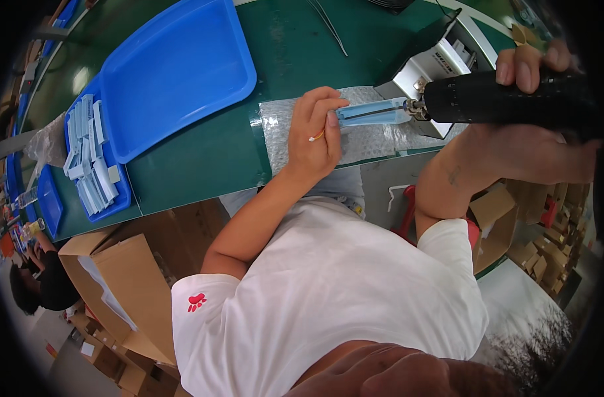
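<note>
Black driver (471,97) sits in the curled right hand (514,151); bent left hand (314,129) pinches a blue strip (373,113).

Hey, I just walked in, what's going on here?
A person's left hand holds a light blue piece over bubble wrap on a green table. Their right hand grips a black power tool, its tip at the piece's right end. To the left, similar pieces lie in a blue tray, beside a larger blue tray.
</note>
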Tool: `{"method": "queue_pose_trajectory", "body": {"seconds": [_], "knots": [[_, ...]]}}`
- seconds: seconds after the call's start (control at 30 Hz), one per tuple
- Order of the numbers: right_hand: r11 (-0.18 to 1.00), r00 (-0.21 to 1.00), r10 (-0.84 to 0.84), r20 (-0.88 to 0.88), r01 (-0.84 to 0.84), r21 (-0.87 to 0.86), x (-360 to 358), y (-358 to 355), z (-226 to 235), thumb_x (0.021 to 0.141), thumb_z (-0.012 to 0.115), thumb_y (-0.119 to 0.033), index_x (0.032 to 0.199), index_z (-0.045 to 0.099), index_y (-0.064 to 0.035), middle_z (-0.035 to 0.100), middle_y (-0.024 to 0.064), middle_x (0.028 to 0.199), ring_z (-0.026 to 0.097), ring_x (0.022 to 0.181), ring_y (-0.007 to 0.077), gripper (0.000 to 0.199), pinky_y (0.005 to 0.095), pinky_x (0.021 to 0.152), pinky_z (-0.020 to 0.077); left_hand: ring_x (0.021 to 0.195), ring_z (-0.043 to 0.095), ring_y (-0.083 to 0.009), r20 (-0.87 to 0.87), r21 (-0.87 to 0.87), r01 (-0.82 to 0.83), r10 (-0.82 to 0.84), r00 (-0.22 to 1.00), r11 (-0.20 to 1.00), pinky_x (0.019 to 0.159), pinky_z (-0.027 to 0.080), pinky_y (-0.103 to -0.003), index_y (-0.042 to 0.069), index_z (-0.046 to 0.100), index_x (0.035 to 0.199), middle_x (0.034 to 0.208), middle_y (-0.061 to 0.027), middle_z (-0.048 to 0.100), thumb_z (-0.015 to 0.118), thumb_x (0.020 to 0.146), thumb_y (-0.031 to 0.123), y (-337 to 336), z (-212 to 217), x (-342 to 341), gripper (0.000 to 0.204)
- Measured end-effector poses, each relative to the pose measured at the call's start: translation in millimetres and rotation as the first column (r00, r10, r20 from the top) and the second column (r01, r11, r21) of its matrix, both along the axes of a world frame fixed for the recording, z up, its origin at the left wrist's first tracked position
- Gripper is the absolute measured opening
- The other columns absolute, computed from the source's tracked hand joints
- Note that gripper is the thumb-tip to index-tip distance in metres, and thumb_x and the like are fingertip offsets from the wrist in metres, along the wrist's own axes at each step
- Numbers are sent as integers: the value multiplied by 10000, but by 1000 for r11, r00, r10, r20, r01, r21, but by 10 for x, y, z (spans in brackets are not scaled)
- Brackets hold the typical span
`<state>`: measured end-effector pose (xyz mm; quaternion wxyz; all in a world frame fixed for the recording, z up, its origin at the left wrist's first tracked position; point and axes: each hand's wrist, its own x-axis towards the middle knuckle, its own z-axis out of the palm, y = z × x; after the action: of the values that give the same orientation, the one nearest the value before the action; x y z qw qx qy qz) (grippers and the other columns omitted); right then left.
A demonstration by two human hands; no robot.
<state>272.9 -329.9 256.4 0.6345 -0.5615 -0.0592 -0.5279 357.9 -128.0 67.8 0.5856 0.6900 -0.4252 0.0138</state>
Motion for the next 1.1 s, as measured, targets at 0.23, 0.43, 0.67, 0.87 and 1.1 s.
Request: {"method": "queue_pose_trajectory", "body": {"seconds": [0.23,0.43,0.67,0.87,1.1], "knots": [[999,999,-43,-33,43,-6,30,25,2,850,528,-696,1182,498,-15,499,155,1037,503,703,196,758,332,606,416,1016,594,-304,-15,-11,2,-3,1000,1000,894,476,-375,3,622,1101,1150,-178,599,400,1021,49,-8,3,11,241],[997,994,-72,-77,72,8,-26,7,90,854,506,-700,1163,500,-14,482,147,1028,500,706,196,753,336,611,419,999,600,-302,-10,1,-3,3,1000,1000,876,483,-375,2,626,1094,1152,-180,596,398,1021,47,-4,7,2,244],[996,995,-93,-38,92,-8,-12,60,47,883,509,-670,1173,496,-19,485,149,1009,506,684,199,713,335,586,416,991,600,-304,6,-2,-12,12,1000,1000,866,487,-375,3,625,1086,1144,-179,597,403,1024,44,3,-2,-7,234],[995,995,-95,30,94,35,-102,142,-126,865,549,-767,1161,494,0,505,148,995,515,669,200,824,330,571,426,978,605,-311,13,-9,-28,28,1000,1000,876,482,-381,-2,620,1065,1120,-184,602,410,1019,35,0,28,-12,218],[984,979,121,161,-140,112,6,299,-195,868,560,-770,1182,504,-14,585,173,1053,582,718,227,821,347,612,468,974,594,-352,13,-65,-30,31,999,997,856,475,-422,13,626,1045,1096,-179,611,478,963,16,-45,-36,-4,169]]}}
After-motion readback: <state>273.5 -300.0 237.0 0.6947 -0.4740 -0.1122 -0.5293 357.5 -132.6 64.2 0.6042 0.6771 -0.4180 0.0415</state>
